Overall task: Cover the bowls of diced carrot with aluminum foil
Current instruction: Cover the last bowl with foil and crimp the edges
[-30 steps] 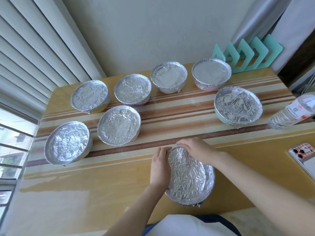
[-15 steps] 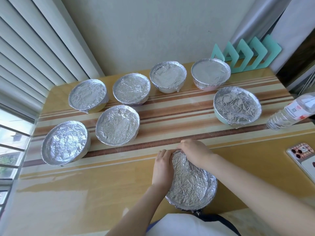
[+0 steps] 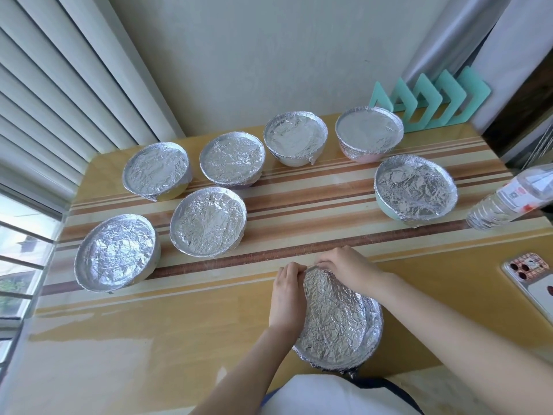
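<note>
A bowl wrapped in crinkled aluminum foil (image 3: 338, 322) stands near the table's front edge, its contents hidden. My left hand (image 3: 285, 295) lies along its left side, fingers curled over the foil at the far rim. My right hand (image 3: 347, 266) grips the foil edge at the far rim from the right. The fingertips of both hands nearly meet there. Several other foil-covered bowls stand farther back: one at the far left (image 3: 115, 254), one beside it (image 3: 208, 221), and one at the right (image 3: 416, 190).
A wooden table (image 3: 149, 339) with brown stripes holds everything. A clear plastic water bottle (image 3: 508, 202) lies at the right edge, a phone (image 3: 535, 280) in a patterned case below it. A teal zigzag rack (image 3: 431, 100) stands against the back wall. Window blinds are on the left.
Both hands have shifted slightly along the far rim of the near bowl, with fingertips drawn closer together on the foil edge. The view has tilted a little.
</note>
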`<state>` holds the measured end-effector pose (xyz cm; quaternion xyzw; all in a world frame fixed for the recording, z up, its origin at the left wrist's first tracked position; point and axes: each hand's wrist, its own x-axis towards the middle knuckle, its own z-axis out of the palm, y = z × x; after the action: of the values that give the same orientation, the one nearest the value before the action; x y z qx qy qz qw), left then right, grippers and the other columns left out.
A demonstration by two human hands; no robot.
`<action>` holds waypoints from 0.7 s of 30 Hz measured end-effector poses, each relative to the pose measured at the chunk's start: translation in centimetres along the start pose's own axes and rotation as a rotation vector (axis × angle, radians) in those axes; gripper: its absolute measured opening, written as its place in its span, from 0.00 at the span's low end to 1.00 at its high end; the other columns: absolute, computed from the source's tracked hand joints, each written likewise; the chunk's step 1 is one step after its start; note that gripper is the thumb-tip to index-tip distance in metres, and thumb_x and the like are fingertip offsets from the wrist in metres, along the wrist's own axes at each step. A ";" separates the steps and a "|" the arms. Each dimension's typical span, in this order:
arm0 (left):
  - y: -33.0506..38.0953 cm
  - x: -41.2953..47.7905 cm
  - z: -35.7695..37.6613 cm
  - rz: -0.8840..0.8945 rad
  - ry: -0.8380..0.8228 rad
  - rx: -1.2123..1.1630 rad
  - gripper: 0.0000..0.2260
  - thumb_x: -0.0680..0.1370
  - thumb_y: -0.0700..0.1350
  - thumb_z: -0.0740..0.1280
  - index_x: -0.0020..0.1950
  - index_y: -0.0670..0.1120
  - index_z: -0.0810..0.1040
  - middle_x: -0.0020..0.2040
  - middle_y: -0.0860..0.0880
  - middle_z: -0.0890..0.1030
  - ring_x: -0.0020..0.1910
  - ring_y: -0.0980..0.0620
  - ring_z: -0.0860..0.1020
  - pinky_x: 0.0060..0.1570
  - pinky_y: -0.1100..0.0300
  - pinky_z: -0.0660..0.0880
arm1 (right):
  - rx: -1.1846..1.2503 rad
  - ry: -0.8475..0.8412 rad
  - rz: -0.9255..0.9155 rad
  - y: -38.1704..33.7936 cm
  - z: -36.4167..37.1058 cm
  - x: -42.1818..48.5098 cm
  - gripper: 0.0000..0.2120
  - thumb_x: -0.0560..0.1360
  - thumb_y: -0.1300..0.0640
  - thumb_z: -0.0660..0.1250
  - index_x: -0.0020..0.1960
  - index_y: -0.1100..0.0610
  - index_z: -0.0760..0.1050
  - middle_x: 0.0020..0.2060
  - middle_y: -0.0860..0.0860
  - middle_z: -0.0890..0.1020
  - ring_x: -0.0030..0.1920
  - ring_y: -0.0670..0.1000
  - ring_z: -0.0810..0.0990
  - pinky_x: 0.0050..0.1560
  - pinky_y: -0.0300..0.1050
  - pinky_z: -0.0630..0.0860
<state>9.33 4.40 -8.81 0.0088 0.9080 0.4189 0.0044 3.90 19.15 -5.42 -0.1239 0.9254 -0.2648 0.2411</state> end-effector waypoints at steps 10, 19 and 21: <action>-0.1 -0.2 0.1 -0.004 -0.005 -0.004 0.05 0.79 0.35 0.59 0.48 0.40 0.74 0.43 0.50 0.75 0.44 0.49 0.72 0.44 0.59 0.68 | 0.011 -0.001 0.016 0.7 0.8 -0.9 0.12 0.81 0.57 0.58 0.60 0.57 0.76 0.52 0.53 0.82 0.50 0.50 0.80 0.51 0.46 0.76; -0.2 -0.6 0.0 -0.017 0.038 0.037 0.03 0.78 0.40 0.62 0.48 0.44 0.75 0.44 0.53 0.76 0.46 0.52 0.72 0.47 0.58 0.68 | -0.011 0.009 0.042 0.7 1.5 -1.0 0.13 0.80 0.63 0.58 0.60 0.53 0.77 0.47 0.55 0.82 0.43 0.54 0.81 0.45 0.54 0.78; -0.3 -0.2 -0.1 0.004 0.010 0.049 0.03 0.78 0.41 0.64 0.47 0.44 0.76 0.44 0.52 0.77 0.45 0.51 0.71 0.47 0.58 0.67 | -0.036 -0.025 0.000 0.1 1.5 -1.1 0.16 0.78 0.67 0.57 0.61 0.54 0.76 0.49 0.55 0.82 0.46 0.54 0.80 0.46 0.52 0.77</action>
<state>9.51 4.13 -9.02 0.0088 0.9179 0.3968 -0.0014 5.56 18.93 -6.18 -0.1315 0.9269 -0.2468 0.2503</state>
